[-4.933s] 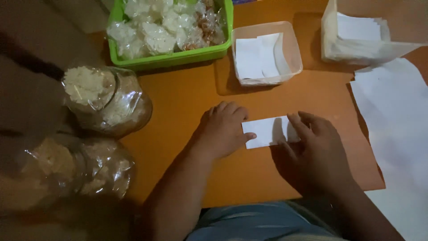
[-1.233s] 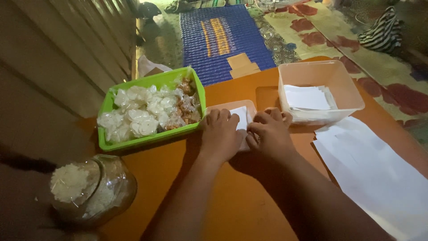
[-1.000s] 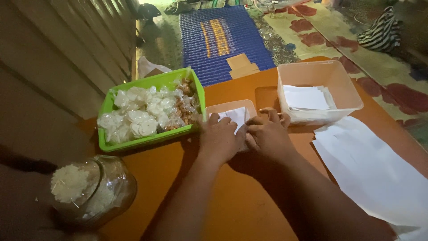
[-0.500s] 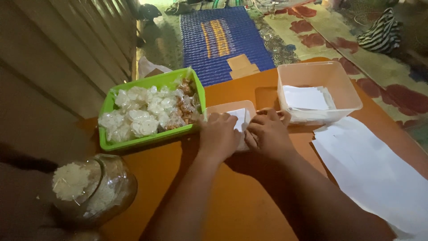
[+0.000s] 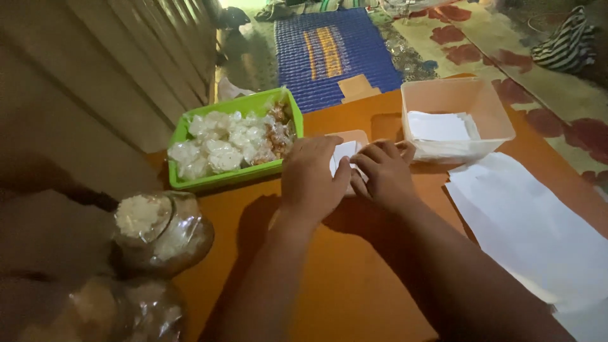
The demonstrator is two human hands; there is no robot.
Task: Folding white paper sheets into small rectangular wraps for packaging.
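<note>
Head view: the left hand [image 5: 311, 177] and right hand [image 5: 384, 174] meet over a small white paper slip [image 5: 342, 154] lying on the orange desk [image 5: 354, 285], fingers curled and pinching its edges. A small shallow tray [image 5: 350, 135] sits just behind. A green tray [image 5: 231, 179] of wrapped snacks stands left; a clear tub [image 5: 459, 101] holding papers stands right. White sheets [image 5: 525, 221] lie near the right forearm.

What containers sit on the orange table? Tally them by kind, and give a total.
Green tray of wrapped snacks: 1
Translucent plastic tubs, the large one holding paper and a small one under the hands: 2
Clear bags of food, near and nearest: 2
Total: 5
</note>
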